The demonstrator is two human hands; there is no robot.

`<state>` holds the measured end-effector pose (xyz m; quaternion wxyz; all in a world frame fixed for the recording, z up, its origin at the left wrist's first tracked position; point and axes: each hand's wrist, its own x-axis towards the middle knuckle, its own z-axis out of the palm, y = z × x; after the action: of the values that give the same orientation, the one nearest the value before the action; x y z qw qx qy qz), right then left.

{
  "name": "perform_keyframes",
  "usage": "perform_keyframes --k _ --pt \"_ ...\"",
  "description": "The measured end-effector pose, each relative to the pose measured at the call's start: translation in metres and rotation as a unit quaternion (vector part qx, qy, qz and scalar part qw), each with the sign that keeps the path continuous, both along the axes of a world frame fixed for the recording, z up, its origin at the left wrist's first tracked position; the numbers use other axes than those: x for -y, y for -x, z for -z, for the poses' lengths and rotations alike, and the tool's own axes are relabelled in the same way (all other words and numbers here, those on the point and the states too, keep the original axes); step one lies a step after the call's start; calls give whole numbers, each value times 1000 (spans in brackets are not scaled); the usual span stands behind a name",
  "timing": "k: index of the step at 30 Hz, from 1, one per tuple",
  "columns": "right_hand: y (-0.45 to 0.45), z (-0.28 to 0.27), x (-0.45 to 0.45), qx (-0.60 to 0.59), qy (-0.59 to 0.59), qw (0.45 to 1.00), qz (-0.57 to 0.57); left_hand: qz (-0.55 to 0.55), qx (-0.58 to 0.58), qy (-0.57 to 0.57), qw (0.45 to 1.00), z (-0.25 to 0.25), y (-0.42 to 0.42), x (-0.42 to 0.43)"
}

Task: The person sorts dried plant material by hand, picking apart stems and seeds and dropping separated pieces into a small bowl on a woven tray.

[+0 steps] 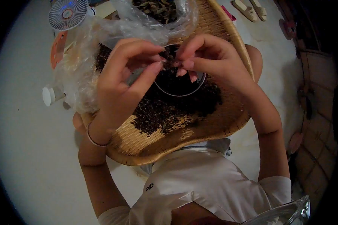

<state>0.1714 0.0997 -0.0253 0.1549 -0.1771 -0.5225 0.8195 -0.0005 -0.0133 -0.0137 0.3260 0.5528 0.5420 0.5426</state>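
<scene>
Both hands meet over a round bowl (181, 96) with a pale rim and dark contents. My left hand (124, 73) pinches a small, dark, dried plant piece (170, 60) between thumb and fingertips. From the other side, my right hand (210, 56) grips the same piece, its lower fingers curled beneath. The piece looks crumbly; its exact kind is too small to tell. Under and around the bowl, dark loose bits (154, 116) are spread over a woven basket tray (139, 154), which rests across my lap.
A clear plastic bag (82, 86) drapes over the tray's left side. Brown dried pods or leaves (157, 9) lie in clear plastic at the top. A small fan (67, 14) stands at upper left, a white-capped container (49, 96) at left. Slippers (248, 10) are on the floor.
</scene>
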Motion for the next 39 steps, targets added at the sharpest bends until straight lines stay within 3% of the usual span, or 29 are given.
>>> perform_keyframes --k 2,7,14,28,39 --pt "0 1 0 1 -5 1000 -3 2 8 7 1000 -2 0 0" --pt "0 2 0 -5 -13 1000 -6 16 173 82 981 -4 -1 1" --pt "1 2 1 -28 -31 999 27 3 138 86 987 -7 5 1" --pt "3 -1 1 -49 71 996 -18 31 262 65 962 -6 7 1" --pt "4 5 -4 -73 183 978 -71 4 189 54 981 -9 7 4"
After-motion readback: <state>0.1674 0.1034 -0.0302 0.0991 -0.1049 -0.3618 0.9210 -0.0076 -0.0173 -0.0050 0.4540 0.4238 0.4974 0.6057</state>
